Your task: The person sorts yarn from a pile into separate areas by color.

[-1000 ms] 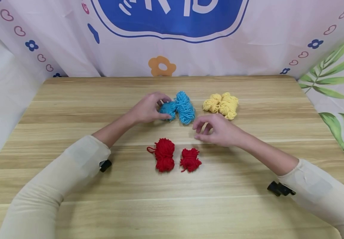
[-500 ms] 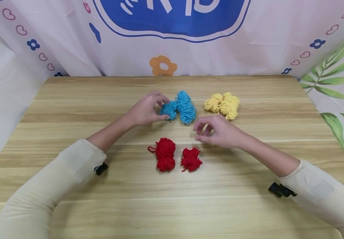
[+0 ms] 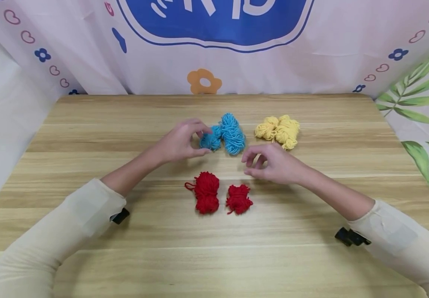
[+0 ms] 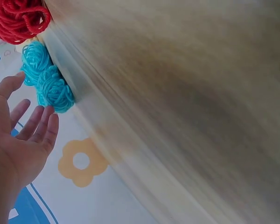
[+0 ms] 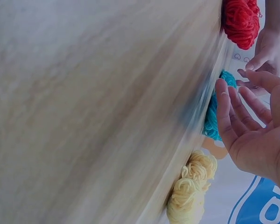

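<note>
Two blue yarn bundles lie side by side, touching, near the back middle of the table: a smaller blue bundle [image 3: 211,139] and a larger blue bundle [image 3: 232,134]. My left hand [image 3: 181,140] is just left of the smaller one, thumb and fingers spread apart and holding nothing; the left wrist view shows its fingers loosely bent beside the blue yarn [image 4: 53,91]. My right hand [image 3: 274,163] hovers right of the larger blue bundle and in front of the yellow yarn [image 3: 285,131], fingers loosely curved around nothing. In the right wrist view its fingers partly cover the blue yarn [image 5: 212,119].
A larger red yarn bundle [image 3: 206,193] and a smaller red bundle [image 3: 238,199] lie apart at the middle of the wooden table [image 3: 184,265]. A paler yellow bundle [image 3: 266,128] touches the other yellow one. A printed curtain [image 3: 154,70] hangs behind the table's back edge.
My left hand has let go of the smaller blue bundle and drawn slightly left and toward me, its fingers spreading. The right hand and the yarn bundles stay nearly where they were.
</note>
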Demonstrator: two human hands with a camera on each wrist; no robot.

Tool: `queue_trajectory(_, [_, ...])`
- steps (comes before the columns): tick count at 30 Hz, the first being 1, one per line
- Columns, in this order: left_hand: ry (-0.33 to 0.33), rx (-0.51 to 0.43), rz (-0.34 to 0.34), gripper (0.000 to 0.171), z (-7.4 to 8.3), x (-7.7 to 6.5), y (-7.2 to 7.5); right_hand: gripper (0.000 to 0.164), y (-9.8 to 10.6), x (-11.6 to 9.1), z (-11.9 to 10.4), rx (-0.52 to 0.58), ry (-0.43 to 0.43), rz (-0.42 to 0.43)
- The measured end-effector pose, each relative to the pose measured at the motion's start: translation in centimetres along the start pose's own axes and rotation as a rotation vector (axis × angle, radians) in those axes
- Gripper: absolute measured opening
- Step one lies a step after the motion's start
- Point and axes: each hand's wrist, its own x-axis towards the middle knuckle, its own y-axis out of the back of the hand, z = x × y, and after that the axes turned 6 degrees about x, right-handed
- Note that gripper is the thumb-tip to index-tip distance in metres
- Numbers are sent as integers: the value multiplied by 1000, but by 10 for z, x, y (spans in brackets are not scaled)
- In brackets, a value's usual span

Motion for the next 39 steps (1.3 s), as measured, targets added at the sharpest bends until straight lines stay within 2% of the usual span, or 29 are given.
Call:
queue_trajectory(8, [5,-20,-8,43,3,-6,0,16,1,0,-2,-2,-29,-2])
queue_trajectory(13, [-23,-60,-2,42,6,-10,-1,17,2,0,-2,-3,-38,-2])
queue_trajectory(21, [-80,-74,7,38,8,-16,-2,18,1,1,-2,-3,-27,2])
queue_trajectory(33, [-116,-156,-52,41,14,-23,-3,19,-4,2,-2,-20,1,5])
queue_trajectory(39, [-124,-160,-102,43,18,-29,-6,18,-5,0,-3,-32,0,5])
